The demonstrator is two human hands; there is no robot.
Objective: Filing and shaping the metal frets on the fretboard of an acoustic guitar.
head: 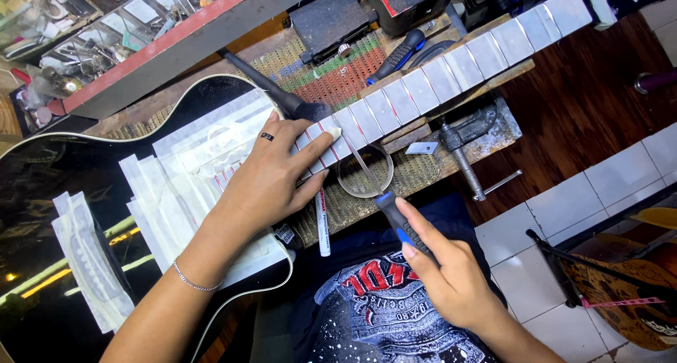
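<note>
Lying across the bench from nine o'clock: black guitar (63,186), body patched with strips of white tape (180,186). Pressing flat on the taped neck (451,70) near the body joint: left hand (271,176), fingers spread narrow, gripping nothing, ring on one finger, thin bracelet (190,282) at the wrist. Resting just below, at six o'clock of that hand: white marker (323,225). Sitting beside it: clear round dish (364,171). Gripping a blue-and-black file handle (403,229) at five o'clock: right hand (451,275), fingers closed around it, thin blade (360,164) reaching toward a fret. Standing at three o'clock: metal clamp (465,148).
</note>
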